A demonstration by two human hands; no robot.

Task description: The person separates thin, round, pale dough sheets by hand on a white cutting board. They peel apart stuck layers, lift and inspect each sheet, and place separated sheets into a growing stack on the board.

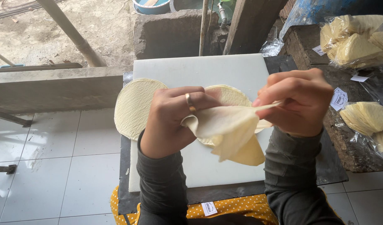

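**Two hands folding a thin pale wrapper over a white board**

Item 1. Left hand [168, 123]: dark grey sleeve, a ring on one finger. The fingers [195, 100] are curled together and pinch the left edge of a thin, pale, limp wrapper sheet [229, 133].

Item 2. Right hand [299, 102]: same dark sleeve. The fingers are bunched and pressed together, pinching the right edge of the wrapper sheet just at their tips.

Item 3. Wrapper sheet: held in the air between the two sets of fingers, stretched at the top, its lower part hanging in a folded point below them. It is clear of the board.

Item 4. White cutting board [200, 68]: lies flat directly beneath the fingers, on a dark worktop [331, 166].

Item 5. Round flat wrapper [133, 108]: lies on the board's left edge, just beyond the left fingers, overhanging the board.

Item 6. Second round wrapper stack [229, 96]: lies on the board behind the held sheet, between the two hands, partly hidden by them.

Item 7. Clear bags of folded pale wrappers [358, 46]: well beyond the right fingers, on a rough ledge; a further bag [366, 118] sits lower on the same side, with small white paper labels [338, 99] near it.

Item 8. Yellow dotted cloth [233, 206]: below the wrists, at the near edge of the worktop.

Item 9. White tiled floor [66, 166]: to the left of the left hand.
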